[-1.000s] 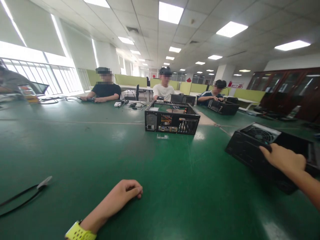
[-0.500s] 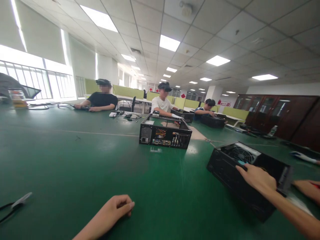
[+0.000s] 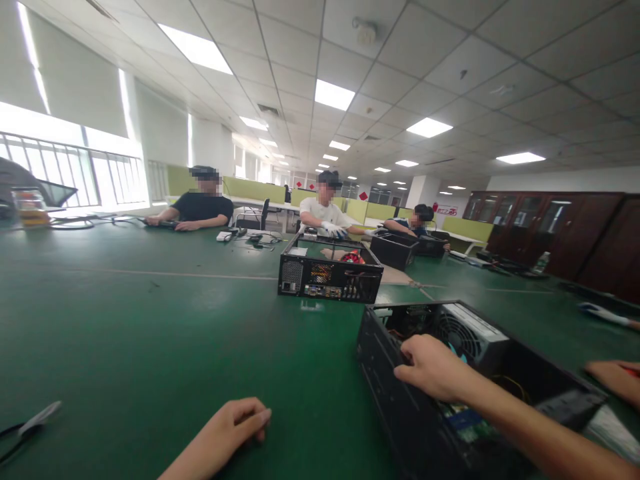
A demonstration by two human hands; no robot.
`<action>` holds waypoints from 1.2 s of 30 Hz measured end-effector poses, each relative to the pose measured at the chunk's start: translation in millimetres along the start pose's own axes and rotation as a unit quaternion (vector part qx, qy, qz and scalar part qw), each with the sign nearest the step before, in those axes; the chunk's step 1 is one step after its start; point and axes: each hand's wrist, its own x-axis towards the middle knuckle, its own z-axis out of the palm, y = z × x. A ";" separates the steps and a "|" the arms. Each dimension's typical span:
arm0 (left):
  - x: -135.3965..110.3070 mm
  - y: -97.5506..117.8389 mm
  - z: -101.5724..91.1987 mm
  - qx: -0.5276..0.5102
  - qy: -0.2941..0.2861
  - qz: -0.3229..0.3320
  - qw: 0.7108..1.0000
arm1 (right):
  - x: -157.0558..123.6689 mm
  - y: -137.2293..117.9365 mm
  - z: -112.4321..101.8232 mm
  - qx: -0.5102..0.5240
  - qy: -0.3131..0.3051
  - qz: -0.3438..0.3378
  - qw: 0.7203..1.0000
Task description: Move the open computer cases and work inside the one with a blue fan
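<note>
Head view: right hand [image 3: 430,367] is clamped over the top rim of the open PC case [image 3: 390,400] on the green table [image 3: 150,320]. Left hand [image 3: 235,423], a loose empty fist, rests left of the case. Looks heavy, stiff sheet metal with thin edges. I'd grab the frame, not the fan [image 3: 457,333].

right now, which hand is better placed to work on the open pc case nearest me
Probably right: the right hand grips the top rim of the open case, while the left hand rests curled on the green table, apart from it.
</note>
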 end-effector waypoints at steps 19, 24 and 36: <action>-8.3 9.7 0.4 -0.075 0.023 -0.017 0.997 | 100.4 18.9 -5.6 0.093 0.040 -0.141 0.985; -6.0 11.4 2.1 -0.042 0.020 -0.027 0.999 | 126.8 64.1 28.6 0.000 0.076 -0.016 0.997; -10.3 8.3 0.6 -0.108 0.037 -0.026 0.993 | 129.2 63.5 28.9 -0.007 0.056 -0.028 0.998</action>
